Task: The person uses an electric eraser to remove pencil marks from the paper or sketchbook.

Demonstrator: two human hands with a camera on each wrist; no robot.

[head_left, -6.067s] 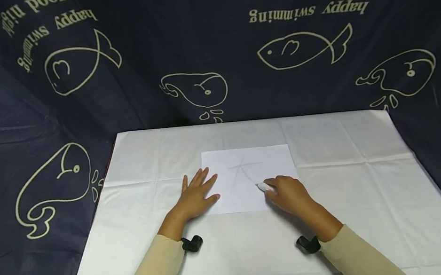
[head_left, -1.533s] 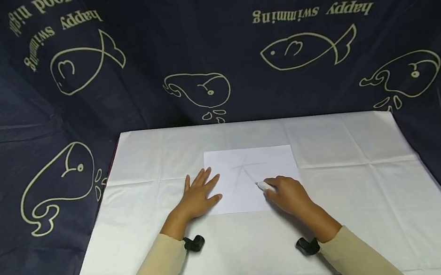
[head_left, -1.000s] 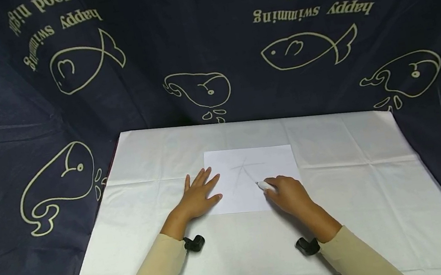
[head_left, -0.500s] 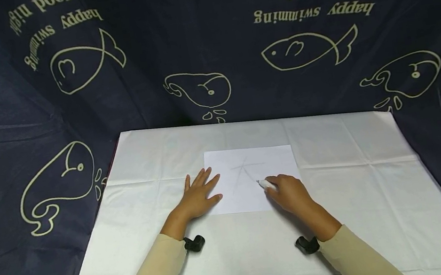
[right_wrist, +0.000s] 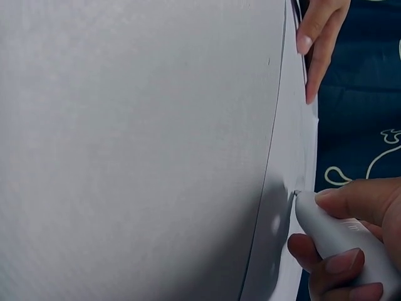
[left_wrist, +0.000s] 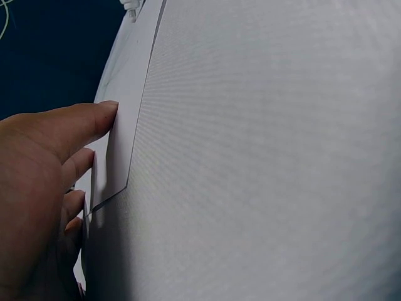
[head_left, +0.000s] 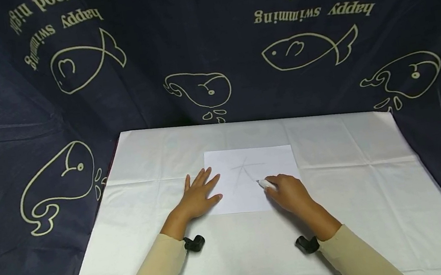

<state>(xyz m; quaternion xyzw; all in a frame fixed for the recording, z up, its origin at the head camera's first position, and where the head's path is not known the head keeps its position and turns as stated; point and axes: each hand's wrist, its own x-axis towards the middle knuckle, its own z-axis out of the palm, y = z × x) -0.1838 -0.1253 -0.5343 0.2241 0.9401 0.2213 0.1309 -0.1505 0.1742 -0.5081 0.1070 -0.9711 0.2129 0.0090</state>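
On the white tablecloth lies a sheet of white paper (head_left: 230,205) bearing faint grey strokes (head_left: 243,166), one across and others slanting downward. My left hand (head_left: 198,199) rests with spread fingers on the sheet's left side; in the left wrist view its thumb (left_wrist: 88,127) touches the paper's edge area. My right hand (head_left: 290,192) grips a thick white pen-shaped tool (right_wrist: 341,238) with a narrow tip. That tip is at the lower end of the right slanting stroke, on or just over the paper. What kind of tool it is cannot be told.
The white cloth (head_left: 357,193) has fold creases and covers the table around the sheet. Behind stands a dark blue curtain (head_left: 249,100) printed with fish, whales and words. Black wrist cameras (head_left: 195,243) sit at both cuffs.
Compared with one second ago, the tool's tip and my right hand have shifted very slightly up and right. My left hand and the paper keep their place.
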